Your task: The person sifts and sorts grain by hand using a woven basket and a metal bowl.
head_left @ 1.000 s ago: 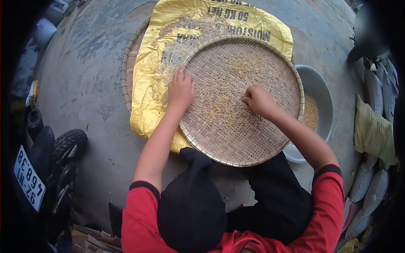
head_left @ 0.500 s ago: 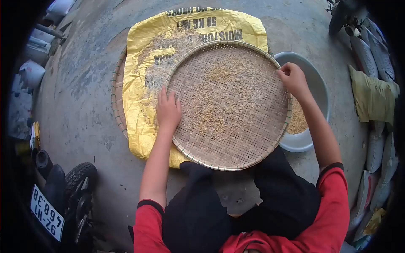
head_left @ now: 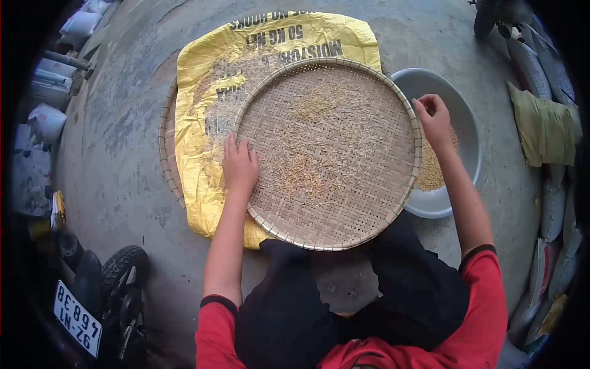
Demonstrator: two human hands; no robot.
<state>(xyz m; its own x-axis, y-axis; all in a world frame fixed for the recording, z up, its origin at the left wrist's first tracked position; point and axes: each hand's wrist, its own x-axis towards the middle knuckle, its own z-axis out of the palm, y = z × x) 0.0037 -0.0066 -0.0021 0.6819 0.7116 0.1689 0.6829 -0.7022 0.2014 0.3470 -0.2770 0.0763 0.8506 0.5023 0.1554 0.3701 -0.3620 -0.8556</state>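
Note:
A round woven tray (head_left: 369, 209) with scattered grain (head_left: 313, 147) lies over a yellow sack (head_left: 200, 203) and above my knees. My left hand (head_left: 240, 167) rests on the tray's left rim, its fingers a little apart and the thumb inside. Just off the right rim, over a grey basin (head_left: 470, 123), is my right hand (head_left: 434, 120), with thumb and forefinger pinched together; anything between them is too small to make out. The basin holds golden grain (head_left: 433, 169). Husks (head_left: 218, 86) lie on the sack.
Under the sack, another woven tray (head_left: 166, 135) shows at the left. A motorbike wheel (head_left: 123, 267) and number plate (head_left: 77, 318) stand at lower left. Filled sacks (head_left: 553, 209) line the right side. White bags (head_left: 46, 123) are at the far left.
My right hand has come off the tray's rim and moved slightly right, over the basin. My left hand remains at the left rim. The whole view has shifted a little.

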